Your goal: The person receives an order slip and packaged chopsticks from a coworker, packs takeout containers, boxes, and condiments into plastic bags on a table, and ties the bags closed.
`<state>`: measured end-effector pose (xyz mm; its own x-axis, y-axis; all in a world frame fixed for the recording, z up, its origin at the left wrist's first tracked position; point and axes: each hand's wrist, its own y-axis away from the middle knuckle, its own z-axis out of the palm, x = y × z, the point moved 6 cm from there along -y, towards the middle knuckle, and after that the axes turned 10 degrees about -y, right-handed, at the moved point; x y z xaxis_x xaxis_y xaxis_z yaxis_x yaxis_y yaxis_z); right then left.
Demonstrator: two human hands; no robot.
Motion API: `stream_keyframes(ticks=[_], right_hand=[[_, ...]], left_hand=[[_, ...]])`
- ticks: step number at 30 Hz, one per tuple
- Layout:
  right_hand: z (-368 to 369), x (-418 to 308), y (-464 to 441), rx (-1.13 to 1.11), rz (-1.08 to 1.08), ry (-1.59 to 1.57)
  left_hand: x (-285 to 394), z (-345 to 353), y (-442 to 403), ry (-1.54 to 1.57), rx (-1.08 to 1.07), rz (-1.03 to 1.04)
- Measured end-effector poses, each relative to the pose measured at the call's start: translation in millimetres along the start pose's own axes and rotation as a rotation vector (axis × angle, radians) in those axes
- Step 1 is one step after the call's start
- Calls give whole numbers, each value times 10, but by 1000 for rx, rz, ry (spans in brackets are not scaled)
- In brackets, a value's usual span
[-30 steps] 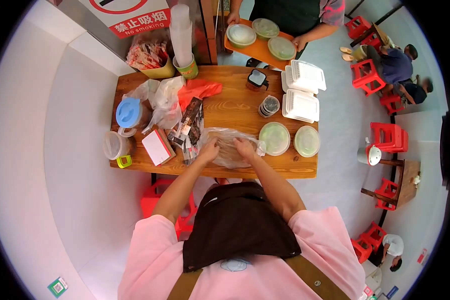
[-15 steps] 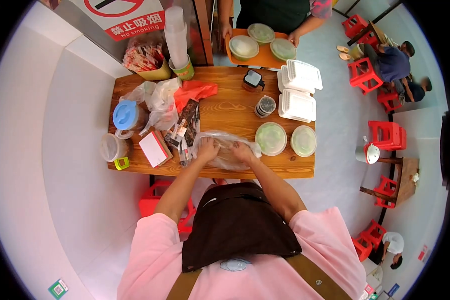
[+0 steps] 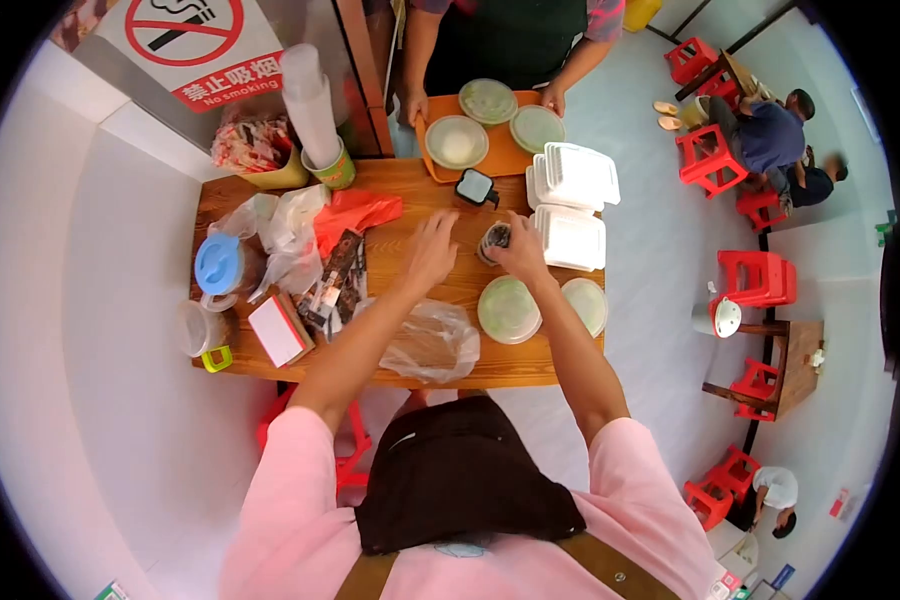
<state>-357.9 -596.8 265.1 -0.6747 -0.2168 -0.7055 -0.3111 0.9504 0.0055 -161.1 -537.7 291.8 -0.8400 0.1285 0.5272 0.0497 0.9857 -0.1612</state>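
1. Small stack of round clear plastic tubs with dark contents (image 3: 492, 241) stands on the brown wooden tabletop (image 3: 520, 366), in the right hand (image 3: 516, 247); that hand is grasping it, thumb on the near side and fingers on the far side.
2. Level with it, the left hand (image 3: 432, 250) is released, fingers spread above the tabletop, well apart from the tubs.
3. Crumpled clear plastic bag (image 3: 426, 340) lies on the near side of the left hand, touched by neither hand.
4. Two round pale-green bowls with clear lids (image 3: 509, 310) sit nearer than the right hand, one either side of its forearm.
5. Stacked white rectangular lidded boxes (image 3: 570, 238) stand just right of the right hand.
6. Beyond both hands, another person's hands (image 3: 417, 107) hold an orange tray (image 3: 504, 158) bearing three lidded bowls (image 3: 457, 143).
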Motion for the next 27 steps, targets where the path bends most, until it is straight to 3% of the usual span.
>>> stream_keyframes(ticks=[1, 4, 7, 10, 16, 22, 27], right_hand=[[42, 28, -82, -57, 28, -3], [148, 109, -228, -157, 56, -21], [168, 240, -276, -229, 98, -84], [187, 329, -325, -371, 207, -213], [198, 377, -345, -433, 314, -315], [162, 312, -306, -439, 336, -343], [174, 273, -293, -466, 314, -291]], left_hand=[[127, -28, -295, -79, 47, 39], [232, 314, -860, -369, -84, 147], [226, 630, -1071, -509, -14, 253], [141, 780, -1069, -481, -77, 232], [8, 535, -577, -421, -82, 155], [-174, 47, 29, -439, -196, -108], [-642, 27, 435, -542, -189, -232]])
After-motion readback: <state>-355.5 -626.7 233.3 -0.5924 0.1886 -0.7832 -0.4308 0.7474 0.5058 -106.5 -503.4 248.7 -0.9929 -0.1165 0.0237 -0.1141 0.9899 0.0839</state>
